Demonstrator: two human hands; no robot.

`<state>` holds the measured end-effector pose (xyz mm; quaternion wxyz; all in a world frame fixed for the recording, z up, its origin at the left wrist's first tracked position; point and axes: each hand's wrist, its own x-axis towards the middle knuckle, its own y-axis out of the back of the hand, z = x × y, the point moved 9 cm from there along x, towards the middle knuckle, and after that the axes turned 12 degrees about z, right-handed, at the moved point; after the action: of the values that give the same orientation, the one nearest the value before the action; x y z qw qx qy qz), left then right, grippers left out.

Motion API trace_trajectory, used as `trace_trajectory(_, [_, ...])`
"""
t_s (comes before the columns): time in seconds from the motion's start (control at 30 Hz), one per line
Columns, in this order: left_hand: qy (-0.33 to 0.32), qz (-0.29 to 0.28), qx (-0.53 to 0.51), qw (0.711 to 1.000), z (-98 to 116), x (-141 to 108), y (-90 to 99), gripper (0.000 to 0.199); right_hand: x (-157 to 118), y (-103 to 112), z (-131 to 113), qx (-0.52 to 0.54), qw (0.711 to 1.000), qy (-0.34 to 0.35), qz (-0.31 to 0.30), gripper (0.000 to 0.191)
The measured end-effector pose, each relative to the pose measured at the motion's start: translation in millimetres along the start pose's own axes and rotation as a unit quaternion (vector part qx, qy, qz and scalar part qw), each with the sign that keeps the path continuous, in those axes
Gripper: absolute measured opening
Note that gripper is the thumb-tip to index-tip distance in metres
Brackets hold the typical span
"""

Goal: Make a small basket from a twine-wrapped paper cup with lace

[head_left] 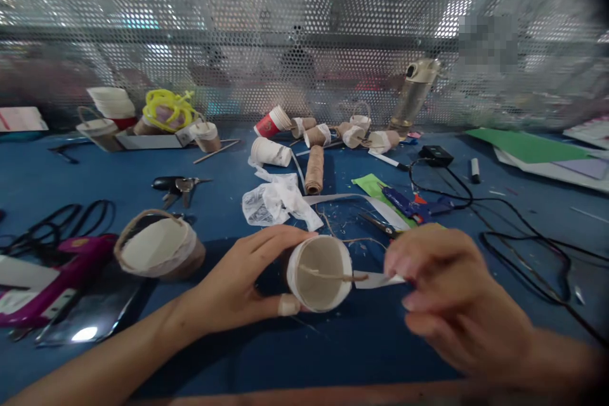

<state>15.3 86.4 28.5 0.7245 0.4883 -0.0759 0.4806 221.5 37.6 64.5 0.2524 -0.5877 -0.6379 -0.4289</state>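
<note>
A white paper cup (328, 301) with brown wrapping faces me with its opening, and a piece of twine (328, 275) crosses its mouth. My left hand (242, 279) is closed round the cup's left side, its thumb at the lower rim with a pale bandage on it. From the cup's right side a white ribbon (375, 280) runs to my right hand (447, 292), whose fingertips, slightly blurred, pinch its end. Left of my left hand stands a wrapped cup with a twine handle (185, 254). Scissors (380, 225) lie just behind my right hand.
A purple glue gun (76, 273) and a phone (99, 304) lie at the left, near keys (183, 185). Crumpled white lace (276, 200) and a twine spool (314, 170) lie behind the cup. A blue glue gun (423, 206) and black cables (523, 241) occupy the right.
</note>
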Motion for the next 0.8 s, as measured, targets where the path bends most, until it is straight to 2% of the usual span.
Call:
trace_trajectory(0.1, [-0.008, 0.018, 0.007, 1.000, 2, -1, 4.5, 0.069, 20, -13, 21, 0.037, 0.999, 0.010, 0.036, 0.032])
trace_trajectory(0.2, [-0.017, 0.027, 0.009, 0.999, 2, -2, 7.0, 0.070, 17, -26, 27, 0.049, 0.998, 0.019, 0.021, 0.055])
trace_trajectory(0.27, [-0.016, 0.028, 0.011, 0.999, 1, -2, 7.0, 0.070, 10, -30, 26, 0.051, 0.998, 0.022, -0.002, 0.050])
trace_trajectory(0.4, [-0.011, 0.022, 0.034, 0.999, -4, -3, 4.2, 0.070, 4, -28, 29, 0.041, 0.999, -0.012, -0.017, 0.030])
trace_trajectory(0.6, [-0.034, 0.012, 0.072, 0.997, -1, -3, 0.8, 0.069, 2, -34, 33, 0.057, 0.997, -0.020, -0.043, 0.019])
trace_trajectory(0.8, [-0.031, 0.007, 0.075, 0.997, -2, -4, -1.3, 0.069, 1, -33, 33, 0.057, 0.997, -0.018, -0.040, 0.013])
